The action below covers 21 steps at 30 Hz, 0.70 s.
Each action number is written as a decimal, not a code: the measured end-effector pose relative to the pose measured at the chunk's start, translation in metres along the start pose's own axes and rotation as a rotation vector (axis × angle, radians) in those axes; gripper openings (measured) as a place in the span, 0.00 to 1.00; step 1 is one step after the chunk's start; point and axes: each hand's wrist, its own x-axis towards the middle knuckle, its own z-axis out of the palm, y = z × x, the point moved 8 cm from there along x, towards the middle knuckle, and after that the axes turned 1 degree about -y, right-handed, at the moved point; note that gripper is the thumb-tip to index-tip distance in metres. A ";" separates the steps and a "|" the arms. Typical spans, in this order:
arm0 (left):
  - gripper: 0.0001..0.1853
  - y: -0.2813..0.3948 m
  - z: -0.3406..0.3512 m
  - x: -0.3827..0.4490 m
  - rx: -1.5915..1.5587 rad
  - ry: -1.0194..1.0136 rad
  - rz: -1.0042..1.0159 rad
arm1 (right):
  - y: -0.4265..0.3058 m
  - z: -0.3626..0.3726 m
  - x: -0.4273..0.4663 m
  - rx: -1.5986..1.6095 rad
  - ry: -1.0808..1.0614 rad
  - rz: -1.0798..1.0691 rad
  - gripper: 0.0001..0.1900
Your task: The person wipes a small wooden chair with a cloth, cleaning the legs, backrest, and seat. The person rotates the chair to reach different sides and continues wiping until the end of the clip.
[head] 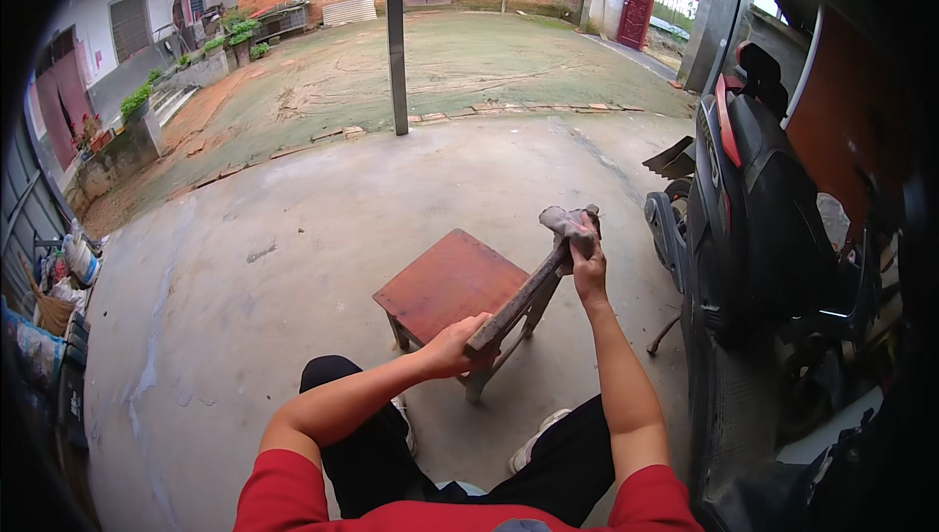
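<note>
My left hand [456,347] grips the near end of a long wooden handle [519,297], which slants up and away to the right. At its far end is a tool head [593,214], mostly covered, so its kind cannot be told. My right hand [589,260] holds a crumpled grey cloth [568,222] against that head. Beneath and to the left of the handle stands a small wooden stool [458,282] with a reddish-brown square top; the handle passes over its right side.
A black and red motor scooter [755,187] stands close on the right. A metal post [396,48] rises ahead at the concrete floor's edge. Bags [81,260] and a broom [53,310] lie along the left wall. My shoes [539,440] are near the stool's legs.
</note>
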 end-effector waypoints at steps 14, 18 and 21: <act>0.22 -0.005 -0.023 -0.025 0.291 0.196 0.124 | -0.144 0.041 -0.178 0.361 -0.276 0.251 0.13; 0.16 -0.043 -0.021 -0.064 0.349 0.039 -0.403 | -0.107 0.005 -0.213 0.768 -0.133 0.752 0.13; 0.26 -0.045 0.046 -0.110 -0.351 -0.249 -0.528 | -0.105 0.002 -0.238 0.878 -0.291 0.980 0.15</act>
